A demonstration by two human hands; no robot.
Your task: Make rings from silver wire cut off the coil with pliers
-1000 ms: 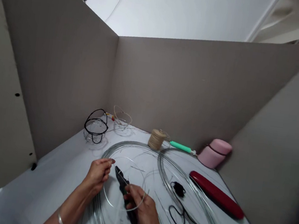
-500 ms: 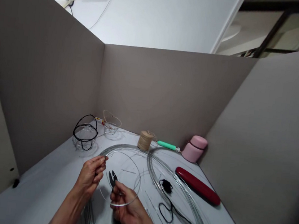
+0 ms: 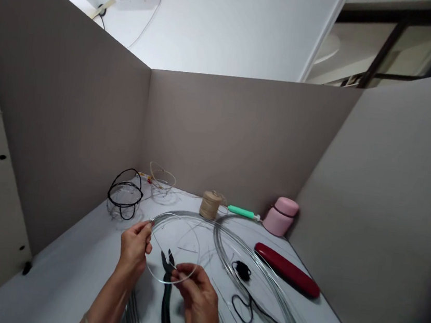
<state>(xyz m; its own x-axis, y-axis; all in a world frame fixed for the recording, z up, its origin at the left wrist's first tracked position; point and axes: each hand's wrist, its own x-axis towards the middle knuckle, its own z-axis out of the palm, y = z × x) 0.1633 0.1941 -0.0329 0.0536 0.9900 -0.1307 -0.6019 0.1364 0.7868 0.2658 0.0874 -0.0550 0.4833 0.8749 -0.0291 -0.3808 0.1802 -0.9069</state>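
My left hand (image 3: pixel 134 251) pinches the top of a thin silver wire ring (image 3: pixel 173 245) at its end. My right hand (image 3: pixel 196 303) holds the ring's lower edge between thumb and fingers. Just left of that hand, black-handled wire cutters (image 3: pixel 166 294) point their jaws up, close under the ring and apparently not held. A large coil of silver wire (image 3: pixel 229 244) spreads across the table under both hands and partly hides behind them.
A black wire basket (image 3: pixel 124 200) and a paler wire basket (image 3: pixel 161 182) stand at the back left. Twine (image 3: pixel 210 205), a green-handled tool (image 3: pixel 242 212), a pink jar (image 3: pixel 281 217), a red case (image 3: pixel 286 270) and black wire (image 3: pixel 239 306) lie around. Grey partitions (image 3: pixel 233 143) enclose the white table (image 3: pixel 63 279).
The view has swung left and up since the oldest frame. The wire cutters now show more fully beside my right hand, with their jaws more upright, and both hands still hold the ring.
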